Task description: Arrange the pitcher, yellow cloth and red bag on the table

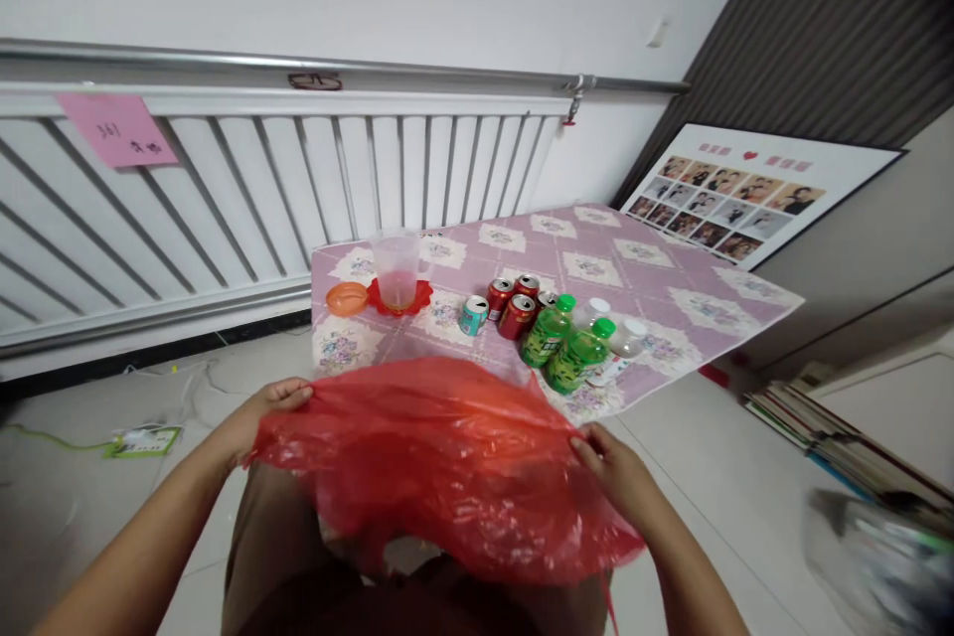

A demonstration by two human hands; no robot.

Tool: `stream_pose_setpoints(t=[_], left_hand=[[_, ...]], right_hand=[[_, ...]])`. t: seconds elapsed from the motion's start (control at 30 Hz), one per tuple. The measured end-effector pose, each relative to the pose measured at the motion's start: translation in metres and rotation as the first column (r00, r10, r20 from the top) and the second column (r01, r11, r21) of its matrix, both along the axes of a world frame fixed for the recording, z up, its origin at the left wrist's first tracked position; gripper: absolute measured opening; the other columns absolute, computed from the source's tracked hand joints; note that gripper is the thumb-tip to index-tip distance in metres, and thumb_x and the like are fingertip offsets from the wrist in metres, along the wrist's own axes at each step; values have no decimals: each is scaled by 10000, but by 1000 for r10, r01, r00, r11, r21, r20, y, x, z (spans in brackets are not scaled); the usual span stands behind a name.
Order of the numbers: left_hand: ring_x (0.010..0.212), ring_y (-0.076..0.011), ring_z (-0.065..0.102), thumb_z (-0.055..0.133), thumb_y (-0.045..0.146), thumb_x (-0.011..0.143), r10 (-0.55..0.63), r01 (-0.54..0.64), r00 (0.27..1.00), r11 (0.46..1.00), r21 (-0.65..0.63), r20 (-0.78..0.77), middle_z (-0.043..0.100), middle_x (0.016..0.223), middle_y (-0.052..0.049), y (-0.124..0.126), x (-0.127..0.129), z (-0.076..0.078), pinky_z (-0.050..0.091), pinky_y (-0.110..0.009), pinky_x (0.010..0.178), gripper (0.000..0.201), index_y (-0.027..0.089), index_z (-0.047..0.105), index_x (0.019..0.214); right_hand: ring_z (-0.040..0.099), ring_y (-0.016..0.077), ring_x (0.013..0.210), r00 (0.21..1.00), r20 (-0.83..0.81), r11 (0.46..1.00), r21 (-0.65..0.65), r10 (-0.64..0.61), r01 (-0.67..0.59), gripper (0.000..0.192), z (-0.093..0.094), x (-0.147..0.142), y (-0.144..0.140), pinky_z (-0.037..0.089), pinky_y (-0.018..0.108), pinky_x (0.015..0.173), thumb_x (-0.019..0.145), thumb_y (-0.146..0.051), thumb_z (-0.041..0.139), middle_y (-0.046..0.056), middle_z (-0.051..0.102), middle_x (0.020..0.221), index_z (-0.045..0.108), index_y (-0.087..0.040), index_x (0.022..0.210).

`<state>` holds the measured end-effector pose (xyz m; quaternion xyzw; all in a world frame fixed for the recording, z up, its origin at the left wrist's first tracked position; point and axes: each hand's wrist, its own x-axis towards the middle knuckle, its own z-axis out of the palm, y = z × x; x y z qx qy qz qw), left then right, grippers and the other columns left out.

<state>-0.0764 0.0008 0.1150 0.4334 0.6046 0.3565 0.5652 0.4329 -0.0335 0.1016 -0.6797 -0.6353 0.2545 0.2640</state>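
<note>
In the head view, the left hand (277,403) and right hand (607,462) pinched opposite sides of a red bag (454,457) between their fingers, seemingly to spread it. Beyond the fingers, cans (516,318) and bottles (572,362) stood grouped on the desk (633,293), perhaps for easy reach.

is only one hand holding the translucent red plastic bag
No, the left hand and the right hand each grip the translucent red plastic bag.
</note>
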Motion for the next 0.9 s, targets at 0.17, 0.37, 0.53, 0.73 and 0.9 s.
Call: stream_pose_setpoints(t=[0.17,0.37,0.53,0.73,0.9], left_hand=[[720,-224,632,674,602,737,309,-161,847,924,347,-432,683,817,-61,23,-31,9,530,-356,707,453,179,653,899],[1170,-304,616,575,422,868,321,295,699,685,667,-639,688,1210,-103,-42,9,-2,467,-467,1066,319,249,699,1106],[1441,-430,392,853,279,595,-278,571,515,817,83,-811,413,1595,-165,-78,66,-69,350,-579,1167,867,268,563,1413],[1102,-291,662,420,185,904,-238,486,618,865,126,-749,737,1148,-134,-52,45,-66,492,-441,1023,374,183,751,1078],[1133,-305,617,554,312,862,-189,436,746,863,254,-638,718,1187,-73,-71,36,-27,443,-447,1059,318,299,748,1114]], right_hand=[[577,189,655,998,65,994,107,-9,2,117,19,-36,79,439,306,671,828,-341,507,17,643,696,505,-256,748],[583,165,701,998,52,995,95,-28,23,38,13,-65,139,422,281,699,833,-214,540,30,664,750,563,-212,803],[623,180,753,999,-45,999,42,31,-29,115,20,-65,152,479,298,730,830,-242,520,42,690,805,615,-186,863],[712,192,813,954,-225,974,-62,198,-217,403,38,-62,152,565,320,742,812,-332,542,44,774,950,671,-180,1162],[729,235,907,951,-206,965,-75,230,-250,381,37,-42,145,566,381,878,752,-351,576,76,786,1065,748,-179,1046]])
